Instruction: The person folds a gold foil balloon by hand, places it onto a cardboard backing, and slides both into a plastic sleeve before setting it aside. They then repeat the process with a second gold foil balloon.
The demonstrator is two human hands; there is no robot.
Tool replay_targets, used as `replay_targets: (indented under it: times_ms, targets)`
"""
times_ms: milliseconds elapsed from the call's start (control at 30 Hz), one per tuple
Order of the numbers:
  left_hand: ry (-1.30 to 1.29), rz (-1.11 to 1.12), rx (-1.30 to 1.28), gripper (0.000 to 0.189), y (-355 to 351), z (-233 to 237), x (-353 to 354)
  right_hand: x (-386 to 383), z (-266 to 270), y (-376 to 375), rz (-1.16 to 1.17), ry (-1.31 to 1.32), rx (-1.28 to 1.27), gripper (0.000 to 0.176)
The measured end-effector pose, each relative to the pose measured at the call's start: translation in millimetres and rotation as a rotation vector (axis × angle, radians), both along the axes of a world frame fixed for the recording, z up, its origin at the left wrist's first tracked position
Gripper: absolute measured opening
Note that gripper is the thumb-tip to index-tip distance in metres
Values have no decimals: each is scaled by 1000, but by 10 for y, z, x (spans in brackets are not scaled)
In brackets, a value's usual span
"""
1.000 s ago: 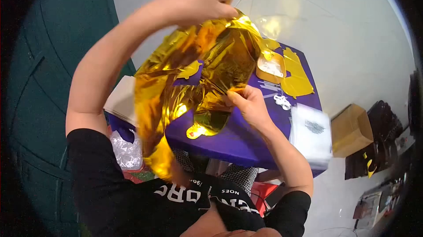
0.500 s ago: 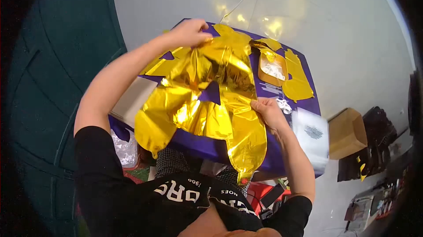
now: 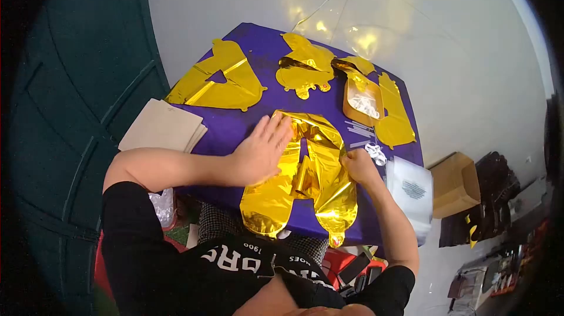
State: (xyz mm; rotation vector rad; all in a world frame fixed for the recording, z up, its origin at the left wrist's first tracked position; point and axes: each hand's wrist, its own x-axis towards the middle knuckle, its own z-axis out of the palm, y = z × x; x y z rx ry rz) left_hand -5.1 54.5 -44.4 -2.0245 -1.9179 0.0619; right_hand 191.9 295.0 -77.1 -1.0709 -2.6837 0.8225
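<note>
Head view: our left hand point(image 3: 264, 150) lay flat, fingers straight and released, on shiny gold A-shaped foil balloon point(image 3: 333, 189), which rested on purple-covered table point(image 3: 232, 128) by near edge. Left forearm reached across roughly level; palm hid part of balloon's left side. Our right hand point(image 3: 361, 166) sat at balloon's right edge, fingers curled; tips hidden, so we could not tell whether they pinched foil. Small white items point(image 3: 364, 105) inside open yellow box point(image 3: 359, 116) proved hard to make out.

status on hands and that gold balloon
Left hand open on gold balloon; right hand pinching its edge. Balloon creased, uninflated. White ribbon near right hand.
</note>
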Motion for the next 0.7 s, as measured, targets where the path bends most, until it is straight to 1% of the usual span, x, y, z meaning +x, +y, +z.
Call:
replay_targets:
  times_ms: [100, 133, 167, 233, 267, 300, 367, 433, 500, 567, 600, 700]
  targets:
    - [-210, -116, -118, 90, -140, -63, 137, -19, 166, -91, -76, -3, -195, 35]
    - [-174, -107, -182, 93, -181, -97, 139, -20, 143, -72, -59, -6, -170, 35]
    - [-190, -132, -231, 94, -190, -163, 69, -6, 114, -30, -42, -9, -143, 35]
    - [-217, -184, -325, 95, -145, -296, -189, 20, 114, 43, -6, -44, -63, 34]
    - [-166, -207, -336, 96, -99, -298, -336, 39, 132, 75, 12, -76, -10, 33]
    - [-172, -224, -363, 96, -92, -212, -461, 51, 148, 86, 28, -108, 44, 32]
    - [-183, -260, -412, 95, -126, -54, -649, 78, 195, 75, 158, -111, 40, 31]
    - [-169, -290, -448, 92, -183, 32, -656, 96, 299, 27, 288, -115, 37, 30]
    - [-175, -285, -521, 92, -304, 122, -592, 85, 381, -69, 266, -60, -67, 30]
    - [-220, -259, -526, 92, -360, 77, -585, 95, 365, -117, 210, -33, -135, 31]
    - [-225, -252, -527, 93, -365, 98, -578, 102, 297, -96, 198, -61, -25, 31]
    - [-232, -232, -520, 94, -308, 118, -601, 101, 187, -165, 90, -244, 617, 24]
